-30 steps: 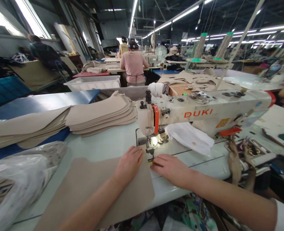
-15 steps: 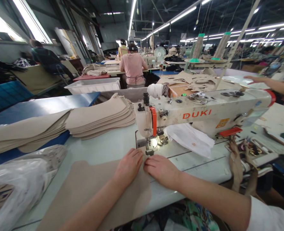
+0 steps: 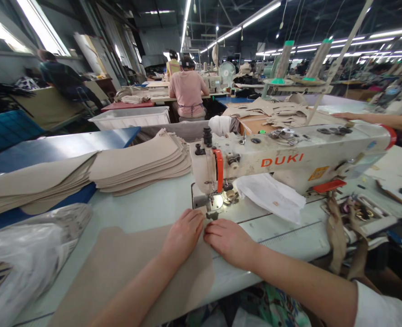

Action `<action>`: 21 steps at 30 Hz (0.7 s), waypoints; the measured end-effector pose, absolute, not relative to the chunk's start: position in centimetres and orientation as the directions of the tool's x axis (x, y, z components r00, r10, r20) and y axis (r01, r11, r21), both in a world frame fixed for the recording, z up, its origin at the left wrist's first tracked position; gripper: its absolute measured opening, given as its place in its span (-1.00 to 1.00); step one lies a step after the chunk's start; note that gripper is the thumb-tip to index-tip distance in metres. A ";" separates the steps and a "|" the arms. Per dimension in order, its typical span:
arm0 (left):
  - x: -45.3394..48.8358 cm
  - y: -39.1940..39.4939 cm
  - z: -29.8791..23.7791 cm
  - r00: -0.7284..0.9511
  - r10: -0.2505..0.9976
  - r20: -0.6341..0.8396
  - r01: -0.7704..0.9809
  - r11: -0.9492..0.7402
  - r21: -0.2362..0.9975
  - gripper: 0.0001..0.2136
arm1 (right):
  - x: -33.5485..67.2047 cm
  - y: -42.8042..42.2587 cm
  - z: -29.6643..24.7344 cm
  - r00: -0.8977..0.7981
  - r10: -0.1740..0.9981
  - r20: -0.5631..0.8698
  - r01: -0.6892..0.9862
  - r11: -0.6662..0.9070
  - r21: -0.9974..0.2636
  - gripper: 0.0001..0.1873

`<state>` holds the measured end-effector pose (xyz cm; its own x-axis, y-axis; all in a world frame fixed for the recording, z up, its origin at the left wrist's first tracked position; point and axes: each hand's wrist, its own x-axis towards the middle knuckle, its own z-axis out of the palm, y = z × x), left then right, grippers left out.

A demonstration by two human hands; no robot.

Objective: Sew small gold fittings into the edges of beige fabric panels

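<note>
A large beige fabric panel (image 3: 136, 259) lies on the pale sewing table, its far corner close to the needle area of a white sewing machine (image 3: 248, 159) marked DUKI. My left hand (image 3: 185, 229) grips the panel near that corner, fingers bent and pressed together. Right beside it, my right hand (image 3: 226, 238) pinches the panel's right edge. The fingertips of both hands almost meet just in front of the lit presser foot (image 3: 216, 202). The fabric under my fingers is partly hidden.
Stacked beige panels (image 3: 139, 163) lie to the left behind a clear plastic bag (image 3: 34, 250). White cloth (image 3: 272, 195) sits under the machine arm. A parts tray (image 3: 367, 215) with hanging straps stands at right. Another person's arm (image 3: 374, 119) reaches in behind the machine; a person (image 3: 189, 88) sits ahead.
The view has shifted slightly. The other person's arm at the right is a little lower in view. Both my hands and the fabric panel stay almost where they were.
</note>
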<state>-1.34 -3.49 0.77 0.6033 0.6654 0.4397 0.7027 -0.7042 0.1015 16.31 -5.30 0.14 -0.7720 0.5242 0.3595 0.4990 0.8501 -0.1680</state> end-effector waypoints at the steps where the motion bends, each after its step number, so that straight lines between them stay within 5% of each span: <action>1: -1.3 -3.5 0.8 0.606 0.663 0.440 0.699 -0.708 0.104 -0.78 | 16.3 -5.3 0.1 -0.771 0.526 0.358 0.500 0.849 -0.172 -0.92; 21: -1.4 -3.7 0.9 0.582 0.672 0.458 0.707 -0.697 0.124 -0.76 | 16.3 -5.4 0.2 -0.763 0.540 0.356 0.512 0.840 -0.179 -0.91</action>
